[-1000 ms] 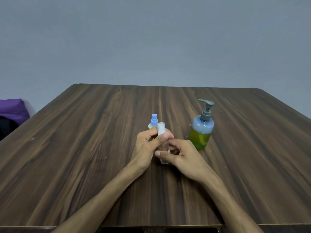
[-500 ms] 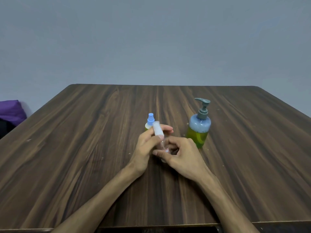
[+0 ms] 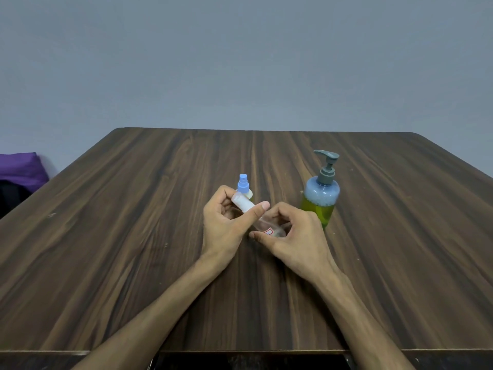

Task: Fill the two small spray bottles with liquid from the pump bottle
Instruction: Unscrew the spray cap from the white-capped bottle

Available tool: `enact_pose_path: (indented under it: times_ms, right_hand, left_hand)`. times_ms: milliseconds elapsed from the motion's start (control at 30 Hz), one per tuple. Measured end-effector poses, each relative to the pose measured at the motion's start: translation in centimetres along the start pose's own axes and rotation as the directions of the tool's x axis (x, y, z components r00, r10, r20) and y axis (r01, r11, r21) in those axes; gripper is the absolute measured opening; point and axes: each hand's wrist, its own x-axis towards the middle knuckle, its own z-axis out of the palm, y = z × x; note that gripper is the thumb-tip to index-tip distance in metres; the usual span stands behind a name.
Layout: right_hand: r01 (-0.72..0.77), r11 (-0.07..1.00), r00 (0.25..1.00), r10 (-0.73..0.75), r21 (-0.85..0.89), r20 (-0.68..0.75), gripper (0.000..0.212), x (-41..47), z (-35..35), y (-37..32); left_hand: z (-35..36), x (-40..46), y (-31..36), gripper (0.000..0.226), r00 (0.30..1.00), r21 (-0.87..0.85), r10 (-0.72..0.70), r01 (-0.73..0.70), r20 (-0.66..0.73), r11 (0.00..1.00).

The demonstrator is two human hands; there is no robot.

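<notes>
At the far left edge, beside the dark wood-grain worktop (image 3: 133, 236), lies a purple cloth bundle (image 3: 20, 166) over something dark. Near the middle of the worktop stands a small spray bottle with a light blue nozzle (image 3: 243, 184), its lower body hidden behind the left hand (image 3: 224, 225). That hand has its fingers curled round the white frosted cap (image 3: 242, 203) of a small clear spray bottle (image 3: 266, 225), thumb pressed along the cap's side. The clear bottle tilts, cap up to the left, base down to the right, a red-and-white label showing on its body. The right hand (image 3: 296, 236) pinches the bottle's lower body between thumb and curled fingers. Just right of it stands a pump bottle with a grey dispenser head (image 3: 321, 198), upright, holding yellow-green liquid in its lower half.
</notes>
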Motion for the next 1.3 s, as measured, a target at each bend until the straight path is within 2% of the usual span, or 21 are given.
enact_pose_path:
  times_ms: [200,300,500,600,667,767,867,1000,1100,1233,1300]
  right_hand:
    - [-0.042,0.998,0.998,0.039,0.044,0.058,0.024,-0.1,0.7,0.1]
    - [-0.078,0.994,0.996,0.075,0.07,0.045,0.022,0.0,0.6,0.1]
    - [-0.091,0.992,0.996,0.091,0.087,0.009,0.029,-0.1,0.3,0.0]
    - [-0.095,0.995,0.995,0.095,0.036,-0.018,0.032,-0.1,0.3,0.3]
    - [-0.081,0.997,0.996,0.082,0.017,-0.031,0.031,-0.1,0.4,0.4]
    - [-0.074,0.997,0.997,0.073,-0.031,-0.04,0.025,0.0,0.2,0.6]
    - [-0.056,0.997,0.997,0.053,-0.061,-0.055,0.022,0.1,-0.2,0.9]
    - [-0.033,0.998,0.997,0.029,-0.062,-0.068,0.021,0.2,-0.7,0.9]
    - [0.005,1.0,0.993,-0.009,-0.029,-0.122,0.021,0.3,-0.6,1.0]
    - [0.066,0.997,0.969,-0.052,0.051,-0.24,0.023,0.4,-0.6,0.9]
    - [0.103,0.991,0.958,-0.077,0.083,-0.278,0.025,0.5,-0.7,0.8]
  left_hand:
    - [0.0,-0.2,-0.1,0.028,0.974,-0.029,-0.105,0.113,0.202,0.993]
    - [-0.1,0.0,-0.1,0.027,0.967,-0.076,-0.104,0.125,0.234,0.989]
    - [-0.2,0.4,-0.1,0.018,0.994,-0.09,-0.075,0.082,0.084,0.993]
    - [-0.3,0.6,0.1,0.043,0.997,-0.147,-0.025,0.014,-0.067,0.989]
    - [-0.7,0.8,0.2,0.049,0.995,-0.171,0.004,-0.022,-0.103,0.985]
    - [-1.1,1.1,0.6,0.032,0.988,-0.198,0.012,-0.042,-0.152,0.979]
    - [-1.8,1.7,0.7,0.015,0.961,-0.267,-0.034,-0.042,-0.275,0.963]
    - [-2.7,2.2,0.5,0.011,0.934,-0.303,-0.038,-0.076,-0.355,0.95]
    - [-2.6,1.9,0.5,0.009,0.947,-0.252,0.033,-0.118,-0.319,0.96]
    - [-2.6,1.1,0.5,0.014,0.969,-0.108,0.165,-0.187,-0.185,0.976]
    - [-2.7,0.8,0.2,0.017,0.971,0.02,0.218,-0.217,-0.102,0.976]
